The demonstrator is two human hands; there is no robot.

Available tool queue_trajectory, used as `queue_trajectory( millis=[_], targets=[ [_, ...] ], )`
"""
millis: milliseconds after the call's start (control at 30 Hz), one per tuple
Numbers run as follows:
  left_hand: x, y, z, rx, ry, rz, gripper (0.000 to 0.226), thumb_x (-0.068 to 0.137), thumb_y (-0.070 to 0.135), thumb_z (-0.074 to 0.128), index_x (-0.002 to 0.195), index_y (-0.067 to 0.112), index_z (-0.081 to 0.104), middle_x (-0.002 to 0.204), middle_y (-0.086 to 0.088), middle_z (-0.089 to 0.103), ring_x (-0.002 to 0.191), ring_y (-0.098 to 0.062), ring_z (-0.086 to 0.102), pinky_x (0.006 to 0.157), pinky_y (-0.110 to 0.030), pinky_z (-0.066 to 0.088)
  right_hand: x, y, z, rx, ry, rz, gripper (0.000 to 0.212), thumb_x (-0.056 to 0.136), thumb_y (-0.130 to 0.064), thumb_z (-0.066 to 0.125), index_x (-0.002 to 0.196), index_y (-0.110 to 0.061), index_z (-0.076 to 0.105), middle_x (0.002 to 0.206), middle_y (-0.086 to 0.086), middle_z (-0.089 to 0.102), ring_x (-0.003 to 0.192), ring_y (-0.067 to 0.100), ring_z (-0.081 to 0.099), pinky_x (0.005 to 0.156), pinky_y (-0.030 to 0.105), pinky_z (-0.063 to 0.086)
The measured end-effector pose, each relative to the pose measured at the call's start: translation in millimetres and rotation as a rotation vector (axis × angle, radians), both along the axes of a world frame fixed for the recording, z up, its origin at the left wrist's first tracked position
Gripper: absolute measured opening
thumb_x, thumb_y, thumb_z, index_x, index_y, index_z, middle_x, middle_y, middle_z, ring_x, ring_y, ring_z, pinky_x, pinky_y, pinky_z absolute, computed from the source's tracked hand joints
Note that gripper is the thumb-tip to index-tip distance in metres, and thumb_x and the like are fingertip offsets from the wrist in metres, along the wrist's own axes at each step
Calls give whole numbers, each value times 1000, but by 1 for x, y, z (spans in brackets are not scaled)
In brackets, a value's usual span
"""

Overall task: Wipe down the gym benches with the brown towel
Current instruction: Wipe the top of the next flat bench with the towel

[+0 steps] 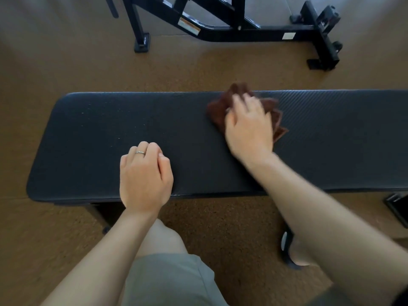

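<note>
The brown towel [223, 111] lies crumpled on the far half of the bench [110, 133], its folded corners fanned out to the right; the bench is a long, flat black pad with rounded corners and fine ribbed texture

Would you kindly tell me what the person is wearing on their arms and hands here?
Both forearms are bare, with no sleeves, gloves or watch in view. The left hand wears a thin silver ring on one finger. The right hand is blurred and shows no jewellery that I can make out. Grey shorts show below.
</note>
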State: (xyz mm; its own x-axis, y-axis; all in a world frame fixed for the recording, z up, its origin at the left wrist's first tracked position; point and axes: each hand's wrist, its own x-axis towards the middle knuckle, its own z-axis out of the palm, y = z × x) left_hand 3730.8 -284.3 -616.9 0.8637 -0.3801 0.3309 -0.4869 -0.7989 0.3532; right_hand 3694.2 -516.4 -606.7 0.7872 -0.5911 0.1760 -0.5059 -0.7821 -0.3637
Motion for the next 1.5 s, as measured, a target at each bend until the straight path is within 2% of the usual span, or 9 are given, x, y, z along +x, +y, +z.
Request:
queue_trajectory(
  millis=[67, 200, 367, 533, 800, 900, 1100, 1300, 1500],
  targets=[
    [1, 2, 2, -17, 2, -13, 28, 97, 18, 32, 82, 11, 54, 81, -3, 53, 74, -24, 48, 73, -42, 39, -36, 57, 1, 3, 4, 194, 48, 105, -37, 39, 147, -18, 54, 156, 11, 49, 147, 29, 40, 118, 53, 35],
    [13, 19, 14, -36, -18, 44, 29, 98, 18, 34, 85, 10, 58, 84, -4, 56, 77, -23, 51, 75, -39, 36, -83, 107, 3, 31, 84, 362, 49, 110, -46, 28, 153, -30, 43, 164, -3, 38, 156, 19, 26, 124, 41, 14],
    [42, 51, 11, 48, 50, 262, 34, 101, 25, 31, 97, 9, 60, 102, -10, 61, 94, -30, 55, 90, -48, 41, -7, 74, 7, 33, 55, 442, 47, 110, -42, 29, 151, -28, 50, 163, -3, 41, 154, 19, 30, 126, 44, 19],
    [42, 49, 10, 25, 37, 261, 37, 101, 28, 28, 99, 11, 60, 104, -8, 61, 94, -27, 55, 89, -46, 42, 85, 68, 5, 54, 74, 238, 47, 111, -38, 30, 153, -23, 45, 165, 4, 38, 155, 24, 26, 126, 52, 20],
    [43, 51, 6, -53, 50, 279, 33, 101, 24, 30, 94, 13, 60, 97, -3, 59, 88, -22, 54, 85, -43, 42, -46, 134, 3, 13, 84, 537, 50, 109, -45, 25, 152, -29, 45, 163, -4, 40, 155, 19, 29, 124, 40, 15],
    [44, 50, 6, -60, 49, 278, 32, 100, 23, 30, 91, 14, 59, 96, -2, 59, 87, -22, 53, 84, -42, 41, 5, 111, 3, 32, 41, 607, 47, 108, -40, 30, 146, -25, 54, 158, -1, 48, 151, 20, 37, 123, 42, 26],
    [42, 49, 6, -79, 61, 300, 33, 97, 23, 29, 88, 11, 57, 97, -6, 60, 87, -27, 54, 84, -47, 43, 113, 114, -3, -3, 9, 354, 44, 107, -35, 35, 141, -18, 58, 155, 8, 51, 147, 27, 40, 119, 52, 31],
    [41, 50, 3, -147, 22, 355, 27, 100, 18, 32, 79, 14, 48, 90, -9, 55, 81, -26, 50, 75, -46, 44, 123, 154, -1, -6, -18, 791, 40, 108, -37, 40, 141, -28, 60, 153, -4, 53, 145, 20, 42, 118, 44, 30],
    [42, 51, 3, -63, 26, 338, 20, 96, 17, 31, 80, 17, 44, 89, -4, 51, 81, -24, 46, 77, -41, 35, 139, 111, -3, 34, -78, 641, 42, 104, -38, 41, 136, -24, 65, 143, -2, 62, 137, 19, 51, 108, 41, 40]
  ],
)
